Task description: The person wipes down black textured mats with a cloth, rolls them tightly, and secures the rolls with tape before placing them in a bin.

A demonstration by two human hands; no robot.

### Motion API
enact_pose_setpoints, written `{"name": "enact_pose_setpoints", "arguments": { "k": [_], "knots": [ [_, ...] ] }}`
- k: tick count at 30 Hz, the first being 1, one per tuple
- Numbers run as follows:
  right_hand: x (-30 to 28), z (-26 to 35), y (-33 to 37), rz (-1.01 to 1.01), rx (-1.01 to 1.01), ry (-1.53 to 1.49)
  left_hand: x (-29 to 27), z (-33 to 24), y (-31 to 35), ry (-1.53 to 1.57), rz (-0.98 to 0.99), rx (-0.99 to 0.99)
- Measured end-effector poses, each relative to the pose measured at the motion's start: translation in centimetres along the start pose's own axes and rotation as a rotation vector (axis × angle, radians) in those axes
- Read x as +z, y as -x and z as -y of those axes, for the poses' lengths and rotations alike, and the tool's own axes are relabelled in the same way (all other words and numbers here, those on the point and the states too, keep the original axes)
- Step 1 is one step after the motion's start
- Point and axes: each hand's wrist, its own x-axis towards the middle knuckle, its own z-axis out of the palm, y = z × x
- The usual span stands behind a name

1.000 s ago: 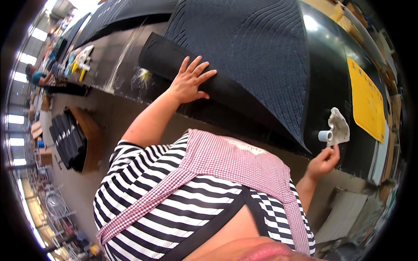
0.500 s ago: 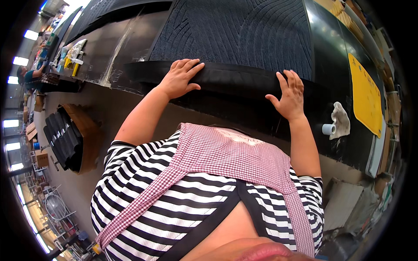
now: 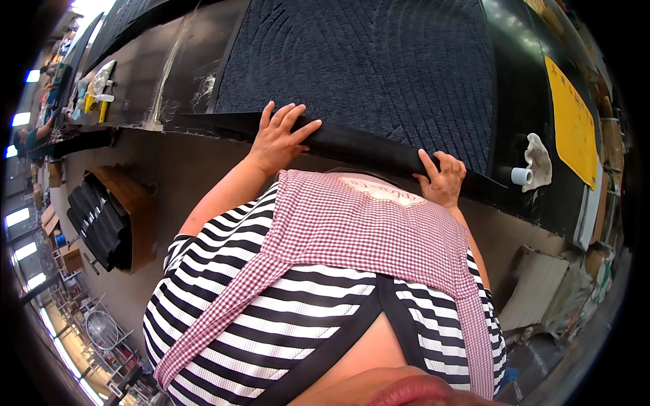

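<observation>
A dark blue-grey textured floor mat (image 3: 359,74) with a raised line pattern lies on the black tabletop in front of me. Along its near side runs a smooth black border (image 3: 365,145), slanting down to the right at the table's front edge. At the border's left part is my left hand (image 3: 279,141), fingers spread over the top and thumb low at the front edge. My right hand (image 3: 443,178) grips the border near the mat's right corner, its fingers bent over it and thumb beneath. The underside of the border is hidden.
Right of the mat lie a white cloth (image 3: 538,162), a pale blue roll (image 3: 521,176) and a yellow sheet (image 3: 572,122). Tools with yellow handles (image 3: 103,108) are at the left. A cardboard box (image 3: 139,223) of black rolls stands on the floor. Another person (image 3: 37,139) stands far left.
The mat and its border have come toward me, most at the right corner. Both hands have moved nearer with it, the right one farther, its fingers now bent over the border.
</observation>
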Motion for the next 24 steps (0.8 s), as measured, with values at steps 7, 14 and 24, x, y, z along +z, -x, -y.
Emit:
{"name": "enact_pose_setpoints", "arguments": {
  "k": [7, 14, 24],
  "knots": [
    [0.1, -0.2, -0.1, -0.143, -0.032, -0.124, 0.1, 2.1, 0.6, 0.098, -0.002, 0.129],
    [0.0, -0.5, 0.7, -0.044, -0.072, -0.096, 0.8, 1.7, 1.9, 0.169, -0.022, 0.066],
    [1.0, 0.7, 1.7, -0.104, -0.15, -0.009, 0.5, 1.1, 2.5, 0.086, 0.009, 0.087]
  ]
}}
